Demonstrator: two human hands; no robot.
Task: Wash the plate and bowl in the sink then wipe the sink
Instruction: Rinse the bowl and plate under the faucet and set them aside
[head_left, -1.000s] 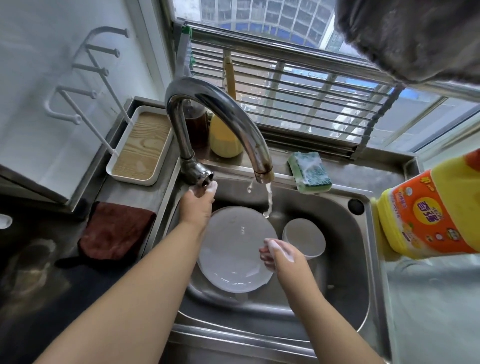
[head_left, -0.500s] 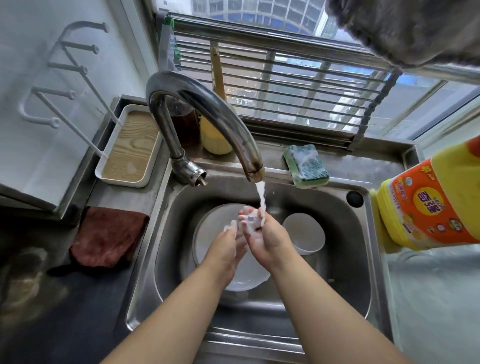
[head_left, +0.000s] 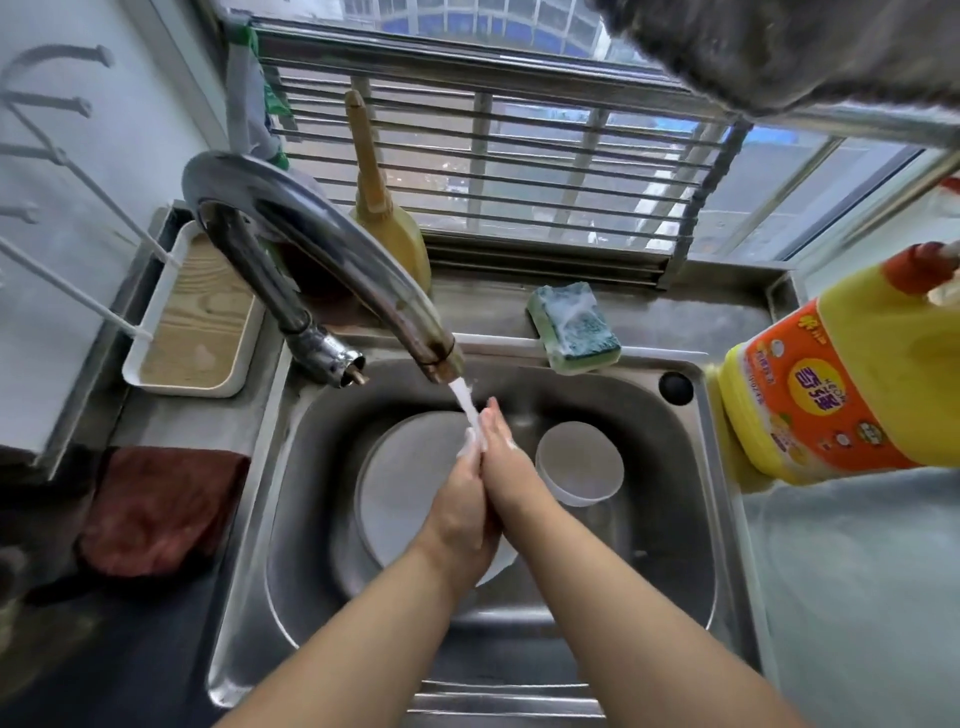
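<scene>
My left hand (head_left: 460, 506) and right hand (head_left: 506, 462) are pressed palm to palm, fingers straight, under the faucet (head_left: 332, 260) stream — holding nothing. Below them the plate (head_left: 405, 483) lies in the sink (head_left: 691, 519) middle — the bowl (head_left: 579, 462) beside it, toward the right wall.

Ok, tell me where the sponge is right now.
In the head view the sponge lies on the back ledge of the sink, right of the faucet spout and left of the yellow detergent bottle, foam on its green top.
</scene>
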